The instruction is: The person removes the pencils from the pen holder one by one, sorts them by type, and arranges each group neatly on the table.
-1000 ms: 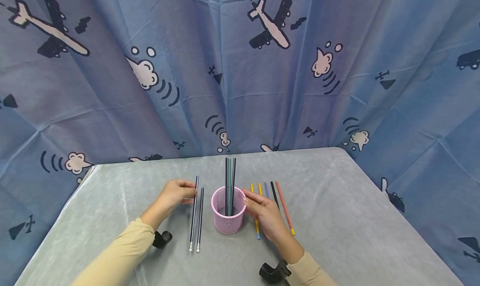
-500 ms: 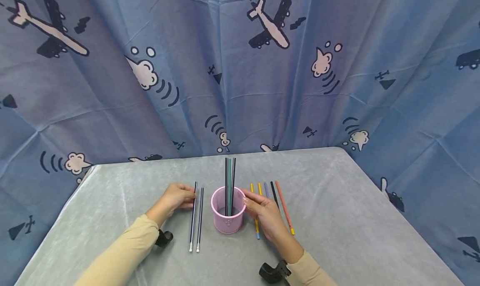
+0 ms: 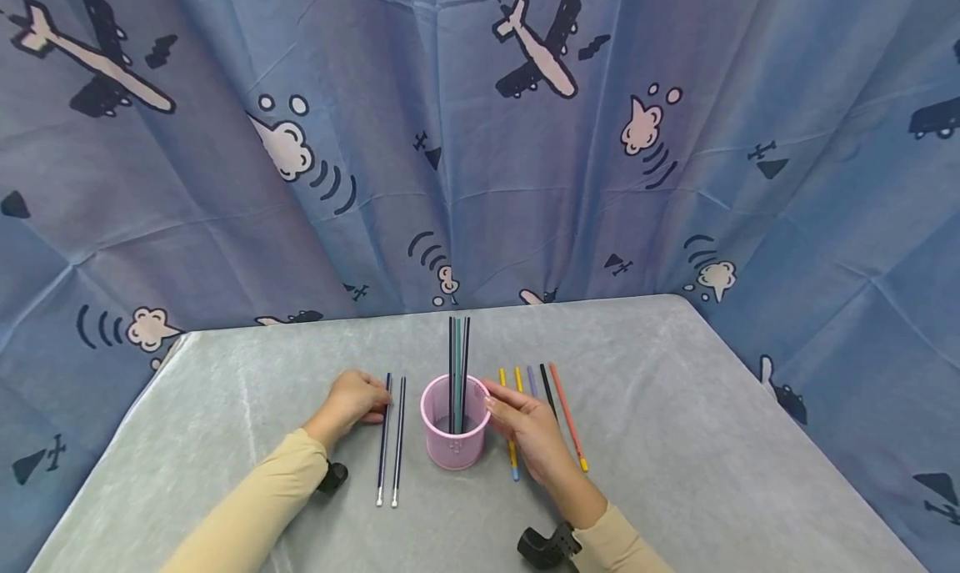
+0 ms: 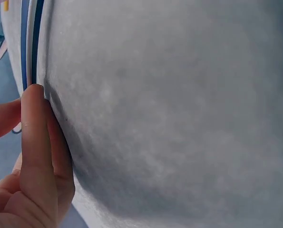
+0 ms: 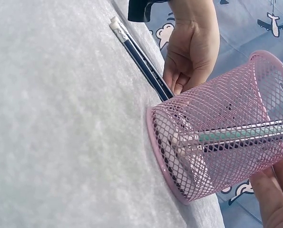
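Note:
My left hand [image 3: 354,402] pinches the far end of a dark blue striped pencil [image 3: 382,460] on the table. A matching pencil [image 3: 399,448] lies alongside to its right, white eraser end toward me; in the right wrist view the pair's eraser ends [image 5: 118,28] show. My right hand [image 3: 536,435] grips the rim of a pink mesh pencil cup [image 3: 454,453], thumb and fingers at its right side. Several dark and green pencils [image 3: 459,348] stand upright inside the cup. The left wrist view shows the fingertips [image 4: 33,102] against the blue pencils.
Right of the cup lie yellow pencils [image 3: 513,456], a purple pencil [image 3: 532,379], a black pencil [image 3: 548,388] and a red pencil [image 3: 568,419], partly behind my right hand. A grey cloth covers the table [image 3: 675,473]. A blue patterned curtain [image 3: 480,139] hangs behind.
My left hand has drawn back toward me, and the far end of the pinched pencil has come down nearly level with its neighbour. The right hand and cup have stayed in place.

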Demonstrator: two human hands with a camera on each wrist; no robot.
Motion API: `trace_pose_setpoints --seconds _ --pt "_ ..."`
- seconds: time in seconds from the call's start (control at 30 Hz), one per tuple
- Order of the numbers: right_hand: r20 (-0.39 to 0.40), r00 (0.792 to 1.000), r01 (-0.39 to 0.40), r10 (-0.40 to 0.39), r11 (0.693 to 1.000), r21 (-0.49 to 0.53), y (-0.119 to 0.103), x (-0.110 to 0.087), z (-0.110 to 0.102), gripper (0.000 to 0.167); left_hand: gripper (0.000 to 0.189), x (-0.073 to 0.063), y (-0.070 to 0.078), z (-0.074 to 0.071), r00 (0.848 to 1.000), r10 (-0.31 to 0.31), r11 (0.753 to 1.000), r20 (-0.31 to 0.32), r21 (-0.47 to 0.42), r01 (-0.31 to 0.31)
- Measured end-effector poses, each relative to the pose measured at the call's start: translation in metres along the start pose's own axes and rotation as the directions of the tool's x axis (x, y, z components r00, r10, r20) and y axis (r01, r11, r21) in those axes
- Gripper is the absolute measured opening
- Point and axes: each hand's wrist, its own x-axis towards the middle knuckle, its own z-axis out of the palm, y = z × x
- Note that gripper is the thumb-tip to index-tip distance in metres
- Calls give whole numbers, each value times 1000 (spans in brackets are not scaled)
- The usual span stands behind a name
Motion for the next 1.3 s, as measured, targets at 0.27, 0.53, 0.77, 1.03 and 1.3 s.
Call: trace_pose_setpoints --seconds 0.27,0.53,0.77,1.03,1.3 --pt "-3 1000 -2 1 1000 -2 1 0 0 42 14 1 3 4 999 7 992 -44 126 -2" --pt "4 1000 -5 5 1000 0 1 1 0 42 25 -8 27 5 977 158 981 -140 133 -139" --pt "-9 1000 -26 26 1000 4 -1 1 0 41 25 -24 56 23 954 282 959 -106 1 -283" --pt "11 1000 -13 13 1000 -7 1 2 -1 41 25 -35 65 38 926 364 931 -100 10 -365" --pt "6 1000 -10 10 1000 -2 2 2 -2 42 26 -39 69 48 913 397 917 -97 5 -398"
